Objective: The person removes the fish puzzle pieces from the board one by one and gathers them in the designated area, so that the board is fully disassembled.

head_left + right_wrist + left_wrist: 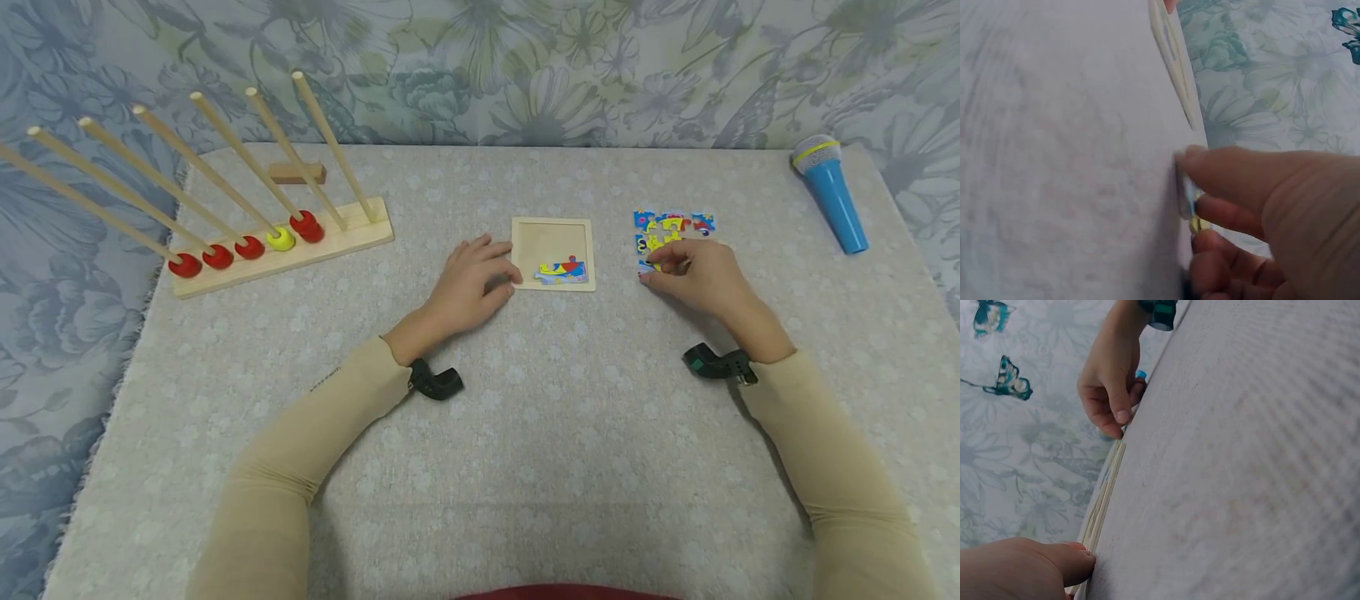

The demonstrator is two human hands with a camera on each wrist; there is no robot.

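In the head view my left hand (472,283) rests at the near left corner of a shallow square wooden puzzle tray (553,222), its fingers loosely bent and touching the rim. A few joined puzzle pieces (562,272) lie at the near side inside the tray. My right hand (705,275) is over a group of colourful puzzle pieces (672,223) right of the tray. Its thumb and fingertips pinch a puzzle piece (1183,190) at the near left of that group; the right wrist view shows it tilted up. The fingers partly cover it.
At the left stands a wooden counting stand (330,237) with tall pegs and red and yellow beads. Behind it lies a small wooden block (297,173). A blue toy microphone (834,200) is at the far right. A patterned cloth covers the table (570,433); a floral wall rises behind.
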